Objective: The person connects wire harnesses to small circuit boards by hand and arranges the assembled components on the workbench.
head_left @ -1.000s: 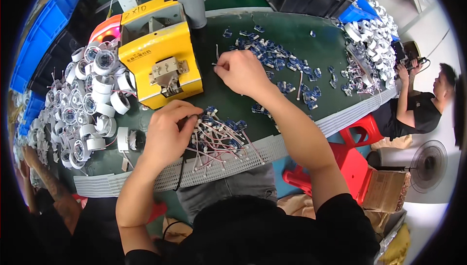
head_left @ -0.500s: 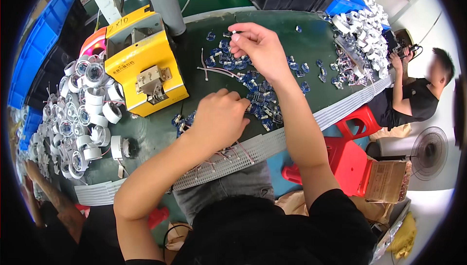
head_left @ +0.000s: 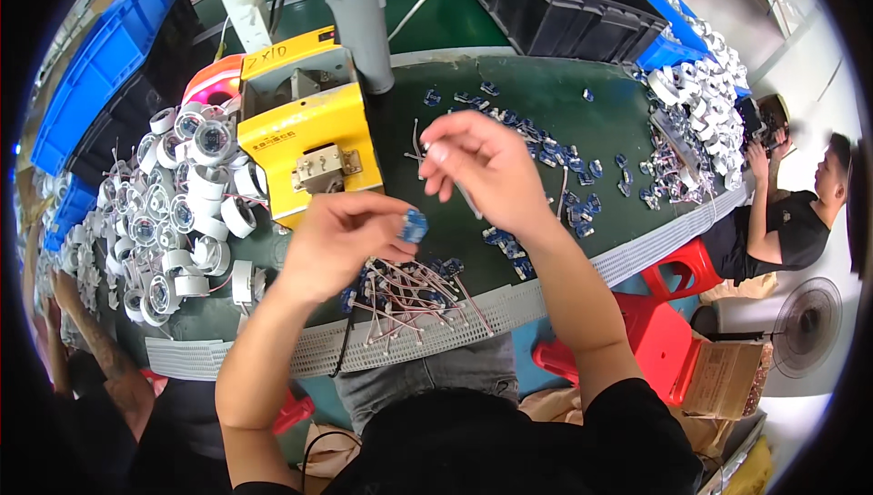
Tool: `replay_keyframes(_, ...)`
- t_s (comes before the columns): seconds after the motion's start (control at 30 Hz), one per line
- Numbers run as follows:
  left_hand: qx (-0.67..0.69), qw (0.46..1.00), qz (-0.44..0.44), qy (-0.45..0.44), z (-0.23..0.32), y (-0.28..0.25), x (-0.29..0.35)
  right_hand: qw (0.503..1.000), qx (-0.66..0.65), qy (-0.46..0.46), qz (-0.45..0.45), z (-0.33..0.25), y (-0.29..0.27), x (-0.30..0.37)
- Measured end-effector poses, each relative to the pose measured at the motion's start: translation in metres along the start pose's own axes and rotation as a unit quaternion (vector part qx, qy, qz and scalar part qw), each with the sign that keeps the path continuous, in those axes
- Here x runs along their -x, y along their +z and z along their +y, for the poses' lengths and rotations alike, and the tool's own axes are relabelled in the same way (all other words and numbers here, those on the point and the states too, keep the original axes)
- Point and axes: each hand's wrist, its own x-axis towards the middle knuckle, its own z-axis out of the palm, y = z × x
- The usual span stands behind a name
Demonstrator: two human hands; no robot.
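Note:
My left hand (head_left: 341, 240) pinches a small blue circuit board (head_left: 414, 226) above the bench, just in front of a yellow machine (head_left: 314, 136). To its right my right hand (head_left: 482, 172) is raised, thumb and fingertips pressed together; whatever lies between them is too small to make out. Thin wires lie on the bench beside and partly behind this hand. Below both hands, near the bench's front edge, rests a bundle of thin red-and-white wires with connectors (head_left: 400, 304). Loose blue circuit boards (head_left: 582, 209) are scattered beyond and right of my right hand.
White round housings (head_left: 186, 213) are heaped left of the machine. More white parts (head_left: 705, 104) pile up at the right, by a black crate (head_left: 555, 9). A perforated grey strip (head_left: 509, 309) lines the front edge. Red stools (head_left: 650, 331) and a seated person (head_left: 787, 209) are at the right.
My left hand has come up and left from the boards, now holding one. The right hand has dropped toward it. The whole view has shifted, uncovering the wire bundle.

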Motion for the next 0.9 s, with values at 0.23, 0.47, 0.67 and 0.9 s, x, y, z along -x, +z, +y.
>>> replay_keyframes(0.23,0.012,0.997,0.058,0.049,0.002,-0.011,0.018,0.999,0.031,0.021,-0.039,0.002,0.030,0.012)
replay_keyframes(0.47,0.035,0.987,0.113,0.108,-0.010,-0.016,0.019,0.961,0.244,-0.116,-0.053,0.006,0.036,0.013)
replay_keyframes(0.67,0.021,0.985,0.119,0.122,-0.016,-0.016,0.017,0.868,0.411,-0.278,-0.018,0.009,0.042,0.016)
replay_keyframes(0.9,-0.006,0.982,0.133,0.137,-0.016,-0.011,0.017,0.868,0.397,-0.297,-0.006,0.009,0.041,0.011)
